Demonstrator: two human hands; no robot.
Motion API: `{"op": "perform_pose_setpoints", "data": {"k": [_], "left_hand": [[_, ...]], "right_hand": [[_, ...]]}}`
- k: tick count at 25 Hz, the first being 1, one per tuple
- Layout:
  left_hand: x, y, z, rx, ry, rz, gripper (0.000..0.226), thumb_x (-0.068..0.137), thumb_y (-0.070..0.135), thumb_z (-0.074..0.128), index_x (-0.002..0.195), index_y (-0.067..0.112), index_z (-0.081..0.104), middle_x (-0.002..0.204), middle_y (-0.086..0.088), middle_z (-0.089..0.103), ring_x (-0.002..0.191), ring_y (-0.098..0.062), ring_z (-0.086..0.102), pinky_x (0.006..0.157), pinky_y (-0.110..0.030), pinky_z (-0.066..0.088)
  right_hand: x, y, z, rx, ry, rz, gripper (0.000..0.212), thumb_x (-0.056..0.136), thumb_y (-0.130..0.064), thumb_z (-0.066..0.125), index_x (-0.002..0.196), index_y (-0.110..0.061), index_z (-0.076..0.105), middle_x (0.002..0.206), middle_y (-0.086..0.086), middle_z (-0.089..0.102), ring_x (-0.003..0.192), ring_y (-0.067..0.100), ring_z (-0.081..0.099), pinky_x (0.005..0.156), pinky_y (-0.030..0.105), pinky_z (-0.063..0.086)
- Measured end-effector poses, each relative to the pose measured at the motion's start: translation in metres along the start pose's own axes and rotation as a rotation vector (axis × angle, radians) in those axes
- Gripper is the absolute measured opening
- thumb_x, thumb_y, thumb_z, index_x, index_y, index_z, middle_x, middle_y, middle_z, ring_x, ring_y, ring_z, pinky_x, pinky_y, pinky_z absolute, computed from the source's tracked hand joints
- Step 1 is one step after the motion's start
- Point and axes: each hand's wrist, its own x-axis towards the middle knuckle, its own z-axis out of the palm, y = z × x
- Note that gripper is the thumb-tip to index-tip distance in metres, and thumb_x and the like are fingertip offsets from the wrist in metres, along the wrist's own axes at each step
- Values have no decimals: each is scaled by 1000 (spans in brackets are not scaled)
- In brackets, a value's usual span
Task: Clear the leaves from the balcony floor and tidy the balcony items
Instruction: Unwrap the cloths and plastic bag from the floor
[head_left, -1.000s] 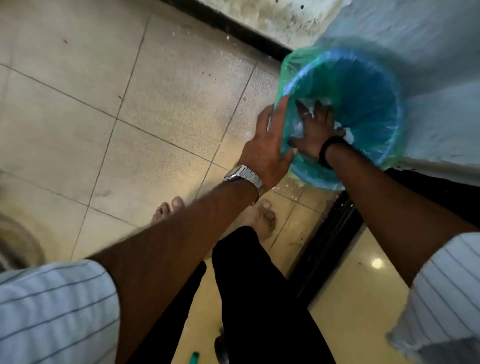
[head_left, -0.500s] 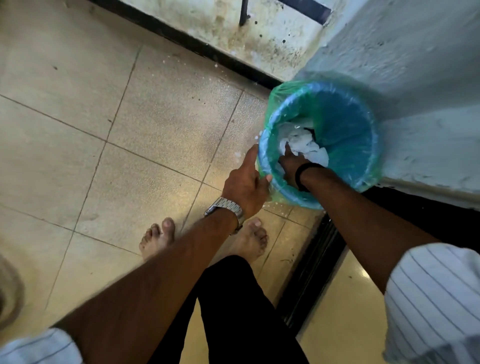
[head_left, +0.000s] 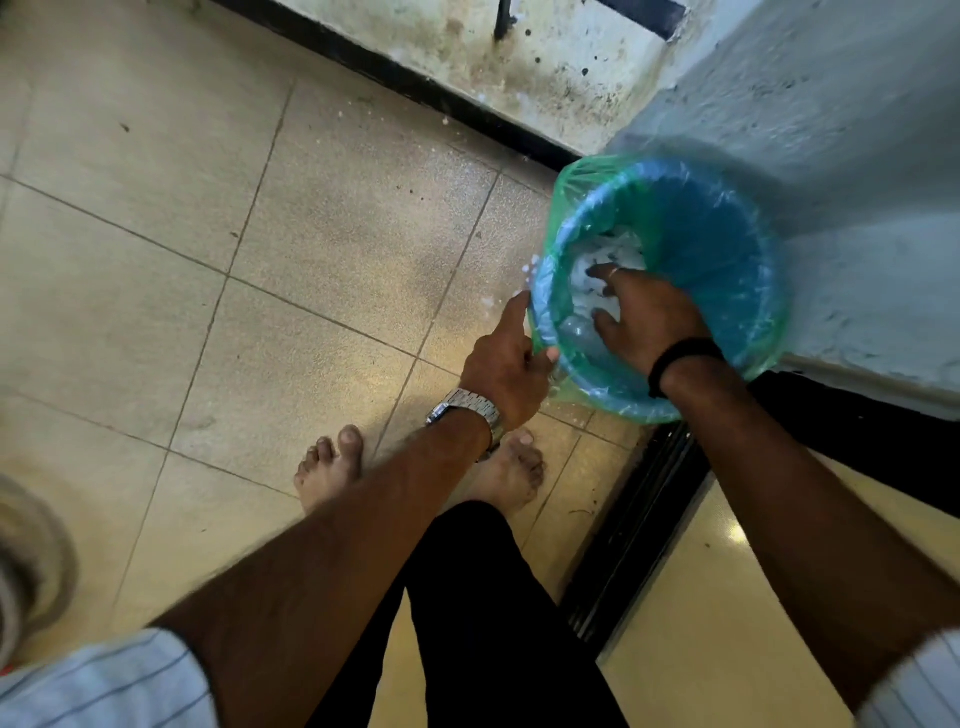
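- Fingers of my right hand are spread and loosely bent inside the blue bin, tips down on the crumpled white waste at the bottom; I cannot tell whether they pinch any of it.
- My left hand grips the bin's near-left rim, thumb hooked over the edge onto the green liner bag, index finger stretched along the outside.
- I see the bin standing on the tiled floor, tucked into the corner against the pale wall and just beside the dark door track.
- Small white specks lie on the tiles just left of the bin.
- My bare feet stand just short of the bin.
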Motion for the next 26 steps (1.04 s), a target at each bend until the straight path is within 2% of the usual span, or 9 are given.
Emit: {"op": "perform_pose_setpoints", "data": {"k": [2,5,7,10,14,17,20,23,26], "left_hand": [[-1,0,2,-3,-3,-9,61,96,23,60,148,33,29,72,0,69,68,-24,66,69,-39,57],[-2,-2,1,-2,-10,-9,58,97,23,58,146,34,30,76,-1,71,73,-24,69,74,-42,57],[-2,-6,0,-3,-23,-21,56,98,23,59,145,35,31,78,2,73,74,-19,71,75,-40,58],[-1,-16,-3,-89,-28,-40,45,96,22,62,135,32,41,73,5,74,73,-16,73,79,-42,59],[-1,-18,-8,-88,-25,-66,31,96,20,63,124,29,52,71,8,73,68,-10,73,78,-41,59],[-1,-19,-6,1,-11,-53,27,96,22,61,121,32,54,72,9,72,71,-11,73,78,-40,58],[0,-29,-3,68,-33,-57,32,95,31,61,125,31,50,79,10,72,74,-13,72,77,-40,58],[-6,-34,-17,9,-63,-116,51,92,41,65,136,27,44,96,14,67,78,-12,67,77,-38,57],[-18,-32,-39,51,-32,-169,61,92,44,64,143,21,38,122,4,59,90,-15,64,84,-38,56]], "right_hand": [[-10,2,5,-48,22,60,32,92,-33,58,124,-30,60,118,6,69,110,30,62,92,38,52],[-3,-4,30,29,-418,73,40,101,-32,44,140,-27,53,144,13,53,129,31,52,107,37,42],[9,-10,38,58,-546,96,45,105,-35,39,147,-23,44,153,14,42,136,31,44,113,38,34],[19,-15,33,6,-394,140,37,101,-39,47,134,-28,59,141,12,56,125,32,54,105,36,41],[8,-17,12,-76,127,166,42,85,-36,66,126,-30,58,128,9,59,116,37,56,95,43,48],[19,-10,28,-136,-124,192,83,82,-52,69,151,-36,26,155,10,27,138,41,32,106,54,39],[40,4,54,-132,-324,273,94,83,-60,64,153,-47,3,164,2,-7,150,39,0,111,65,25],[47,0,45,-138,-308,270,93,83,-62,64,153,-48,3,164,0,-7,150,39,1,110,66,23],[25,-10,21,-74,-248,286,88,82,-58,65,153,-46,14,164,3,9,147,39,19,111,61,28]]}}
